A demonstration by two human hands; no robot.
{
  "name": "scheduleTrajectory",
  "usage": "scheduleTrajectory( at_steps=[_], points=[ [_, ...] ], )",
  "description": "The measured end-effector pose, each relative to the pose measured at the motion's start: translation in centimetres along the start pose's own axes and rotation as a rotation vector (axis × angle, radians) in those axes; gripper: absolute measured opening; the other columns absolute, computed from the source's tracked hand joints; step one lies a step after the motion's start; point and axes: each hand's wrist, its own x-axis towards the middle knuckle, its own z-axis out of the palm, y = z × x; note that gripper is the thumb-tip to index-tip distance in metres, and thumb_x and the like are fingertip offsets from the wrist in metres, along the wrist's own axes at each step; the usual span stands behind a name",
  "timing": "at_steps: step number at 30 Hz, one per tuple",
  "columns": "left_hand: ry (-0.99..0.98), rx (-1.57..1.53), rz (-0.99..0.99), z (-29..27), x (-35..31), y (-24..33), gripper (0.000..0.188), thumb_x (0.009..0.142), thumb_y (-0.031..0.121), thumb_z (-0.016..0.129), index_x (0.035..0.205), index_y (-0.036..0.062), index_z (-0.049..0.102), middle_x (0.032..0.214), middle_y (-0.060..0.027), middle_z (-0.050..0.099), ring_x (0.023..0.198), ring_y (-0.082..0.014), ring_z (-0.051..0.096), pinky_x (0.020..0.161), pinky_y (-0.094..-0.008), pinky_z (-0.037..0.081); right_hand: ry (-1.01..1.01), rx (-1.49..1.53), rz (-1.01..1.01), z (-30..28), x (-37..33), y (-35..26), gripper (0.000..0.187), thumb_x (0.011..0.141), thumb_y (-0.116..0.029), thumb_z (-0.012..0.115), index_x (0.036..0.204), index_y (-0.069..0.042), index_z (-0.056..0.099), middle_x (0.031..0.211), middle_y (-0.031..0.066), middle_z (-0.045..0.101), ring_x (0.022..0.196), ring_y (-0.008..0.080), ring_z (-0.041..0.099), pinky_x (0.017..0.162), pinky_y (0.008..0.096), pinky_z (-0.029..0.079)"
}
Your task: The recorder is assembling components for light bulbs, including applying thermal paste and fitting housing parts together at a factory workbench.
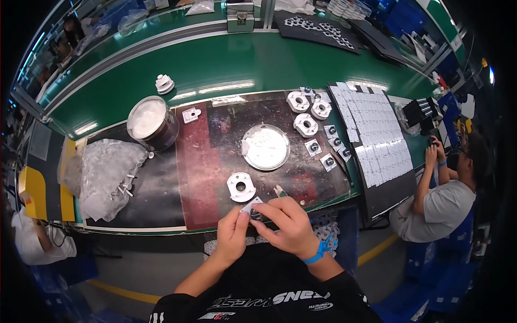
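Note:
Close to the table's front edge, my left hand [232, 237] pinches one side of a small white square plate with a black round part [252, 205]. My right hand [288, 223], with a blue band at the wrist, grips the same piece from the other side. Fingers cover much of it. Just beyond lies a white round housing [240, 188] with a hole in its middle. Farther off is a round, shallow dish [266, 147] with white contents. Similar white housings [306, 125] and several small plates with black centres [328, 162] are grouped to the right.
On the left stand an open tin [153, 124] and a clear plastic bag of white parts [110, 175]. A white part [191, 114] and a stacked white piece [164, 84] lie farther back. A black board of white plates [374, 137] is rightward, near a seated co-worker [444, 194].

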Motion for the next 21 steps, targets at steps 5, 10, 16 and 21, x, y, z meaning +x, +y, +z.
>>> scheduleTrajectory(
  at_steps=[5,10,16,21],
  points=[
    [-0.136,-0.744,-0.16,0.4,-0.2,0.2,0.041,0.114,0.037,0.043,0.127,0.0003,0.059,0.098,-0.0039,0.064,0.082,-0.0126,0.058,0.074,-0.0262,0.047,0.014,0.503,0.138,0.6,-0.7,1.5,0.044,0.083,-0.001,0.082,0.122,-0.004,0.062,0.124,0.0174,0.064,0.104,0.0243,0.064,0.091,0.0365,0.053],
    [-0.165,-0.875,-0.243,1.5,-0.3,-0.7,0.042,0.114,0.032,0.045,0.14,0.0011,0.056,0.101,-0.0002,0.062,0.082,-0.0091,0.055,0.071,-0.0241,0.044,-0.04,1.038,0.25,3.8,-2.9,3.3,0.04,0.092,-0.002,0.077,0.124,-0.005,0.053,0.141,0.027,0.056,0.116,0.0248,0.064,0.097,0.0401,0.056],
    [-0.15,-0.812,-0.275,1.4,0.0,-0.3,0.04,0.113,0.035,0.046,0.135,0.0026,0.058,0.1,0.0009,0.061,0.081,-0.0082,0.053,0.071,-0.0231,0.043,0.008,1.197,0.335,4.6,-3.2,3.3,0.04,0.093,-0.006,0.079,0.123,-0.002,0.052,0.138,0.03,0.057,0.104,0.0265,0.068,0.079,0.0327,0.062],
    [0.209,-0.035,0.15,-0.5,1.6,-2.3,0.024,0.096,0.021,0.074,0.105,0.0042,0.061,0.099,-0.0052,0.062,0.083,-0.014,0.056,0.072,-0.0282,0.046,-0.016,0.9,0.315,2.6,0.7,5.0,0.041,0.089,-0.009,0.083,0.123,-0.002,0.062,0.131,0.0223,0.066,0.124,0.03,0.064,0.109,0.0438,0.05]
  ],
)
